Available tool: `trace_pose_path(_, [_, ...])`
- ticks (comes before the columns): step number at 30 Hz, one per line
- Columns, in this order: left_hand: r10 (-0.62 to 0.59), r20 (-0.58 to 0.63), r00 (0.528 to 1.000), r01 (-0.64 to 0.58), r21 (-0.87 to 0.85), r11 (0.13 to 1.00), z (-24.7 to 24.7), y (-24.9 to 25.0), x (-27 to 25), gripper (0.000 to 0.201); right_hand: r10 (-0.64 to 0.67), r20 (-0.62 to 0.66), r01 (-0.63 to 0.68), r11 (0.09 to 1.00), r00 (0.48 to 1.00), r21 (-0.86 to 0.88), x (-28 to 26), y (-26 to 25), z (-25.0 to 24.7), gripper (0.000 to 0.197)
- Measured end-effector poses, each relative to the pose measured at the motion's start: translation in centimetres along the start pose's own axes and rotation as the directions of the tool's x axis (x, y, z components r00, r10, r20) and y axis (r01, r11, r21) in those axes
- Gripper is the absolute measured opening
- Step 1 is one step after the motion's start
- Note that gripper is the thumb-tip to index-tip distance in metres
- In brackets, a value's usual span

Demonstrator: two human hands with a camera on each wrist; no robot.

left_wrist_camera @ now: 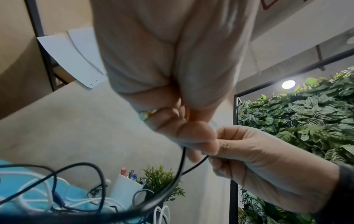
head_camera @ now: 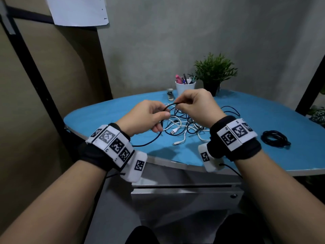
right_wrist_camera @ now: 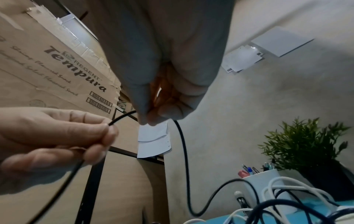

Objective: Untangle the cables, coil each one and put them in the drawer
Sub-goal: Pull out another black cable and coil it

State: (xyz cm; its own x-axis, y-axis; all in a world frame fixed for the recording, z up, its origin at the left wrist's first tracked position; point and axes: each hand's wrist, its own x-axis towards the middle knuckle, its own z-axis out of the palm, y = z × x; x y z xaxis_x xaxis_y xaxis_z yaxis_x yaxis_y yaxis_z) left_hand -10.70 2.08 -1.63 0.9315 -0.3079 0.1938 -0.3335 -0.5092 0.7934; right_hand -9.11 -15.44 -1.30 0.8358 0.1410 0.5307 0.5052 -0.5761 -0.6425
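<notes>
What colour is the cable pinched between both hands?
Black. The cable shows best in the right wrist view, pinched by the left hand and right hand.

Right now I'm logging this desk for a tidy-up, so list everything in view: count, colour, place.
Held cable: one, black, pinched between both hands above the tangle.
Cable tangle: count unclear, white and dark cables, middle of the table.
Coiled cable: one, black, right side of the table.
Table: one, blue top.
Pen cup: one, white, holding pens, far edge.
Plant: one, green in a black pot, right of the cup.
Stapler: one, grey, left of the cup.
Drawer: one, grey, closed, under the table.
Paper: white, on the wall, upper left.
Left hand: pinches the held cable.
Right hand: pinches the same cable.
</notes>
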Motion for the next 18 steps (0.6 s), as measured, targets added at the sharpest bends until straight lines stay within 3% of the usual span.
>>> trace_pose_path(3, [0.027, -0.041, 0.999, -0.029, -0.068, 0.997, 0.1, -0.3, -0.5, 0.011, -0.014, 0.020, 0.015, 1.000, 1.000, -0.027, -0.3, 0.3, 0.2, 0.006])
trace_pose_path(6, [0.080, -0.185, 0.980, -0.119, -0.211, 0.970, -0.6, -0.2, -1.3, 0.016, 0.035, 0.036, -0.032, 0.996, 0.999, -0.080, -0.3, 1.4, 0.1, 0.011])
trace_pose_path(9, [0.131, -0.367, 0.921, -0.255, -0.314, 0.915, -2.0, 0.4, -2.6, 0.019, 0.108, 0.047, -0.104, 0.991, 0.993, -0.083, -0.2, 2.3, -0.1, 0.015])
trace_pose_path(13, [0.160, -0.518, 0.840, -0.371, -0.336, 0.866, -3.8, 0.4, -4.6, 0.020, 0.126, 0.051, -0.122, 0.989, 0.991, -0.080, -0.1, 2.4, 0.1, 0.016])
trace_pose_path(18, [0.069, -0.672, 0.737, -0.461, -0.425, 0.779, -6.1, -0.8, -6.1, 0.021, 0.136, 0.024, -0.134, 0.989, 0.990, -0.056, 0.0, 2.5, 0.3, 0.015])
